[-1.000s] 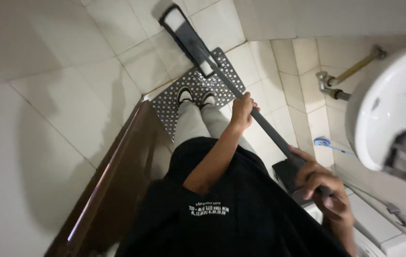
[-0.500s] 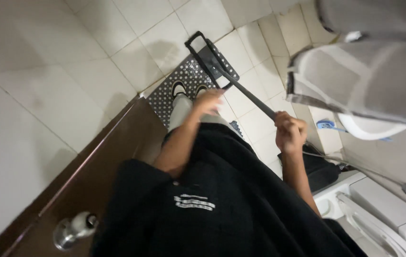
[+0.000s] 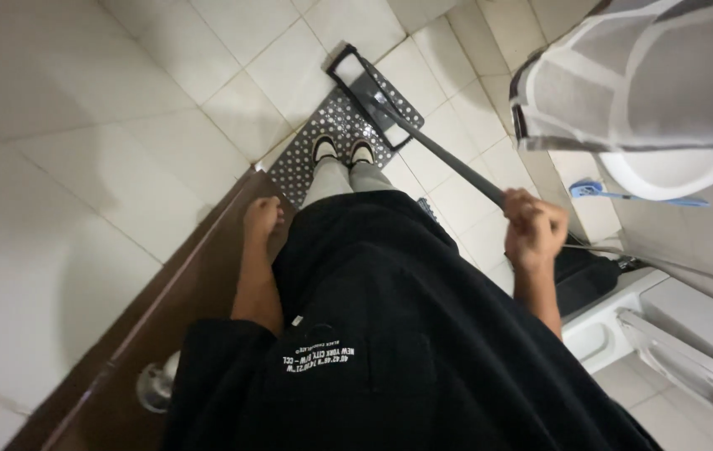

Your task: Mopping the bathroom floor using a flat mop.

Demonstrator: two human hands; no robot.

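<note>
Grey mop handle (image 3: 448, 163) is being gripped by the right hand (image 3: 533, 230), fingers clenched around it; the mop head (image 3: 369, 88) is lying on the dotted mat (image 3: 314, 154). Left hand (image 3: 261, 219) is hanging loosely curled, grasping nothing. Recommend adding it lower on the handle for steadier strokes.

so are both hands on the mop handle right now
No, only the right hand grips the mop handle; the left hand hangs free beside the brown door.
</note>
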